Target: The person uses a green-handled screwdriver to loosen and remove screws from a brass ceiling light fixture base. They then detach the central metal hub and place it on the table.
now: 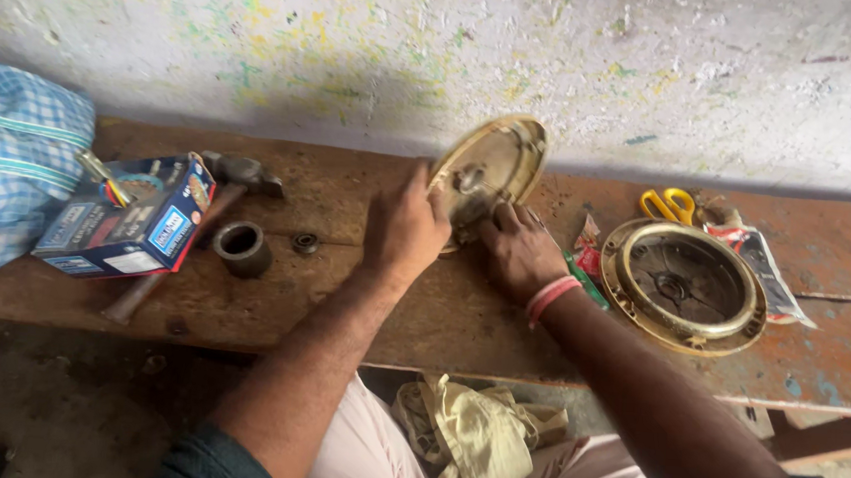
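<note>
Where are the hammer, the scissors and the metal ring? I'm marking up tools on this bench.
hammer (240, 172): head view, on its dark metal head.
scissors (669, 204): head view, on the yellow handles.
metal ring (242, 248): head view, on its rim, left of the left hand (404, 230).

Hands hide the brass disc's lower edge.

A: Position of the hands relative to the brass disc?

B: Left hand grips its left edge; right hand holds its lower right. The disc stands tilted on the wooden bench.

A: Surroundings?

B: Right of the disc: brass ring frame (lying flat) and yellow scissors. Left: metal sleeve, hammer, blue box.
</note>
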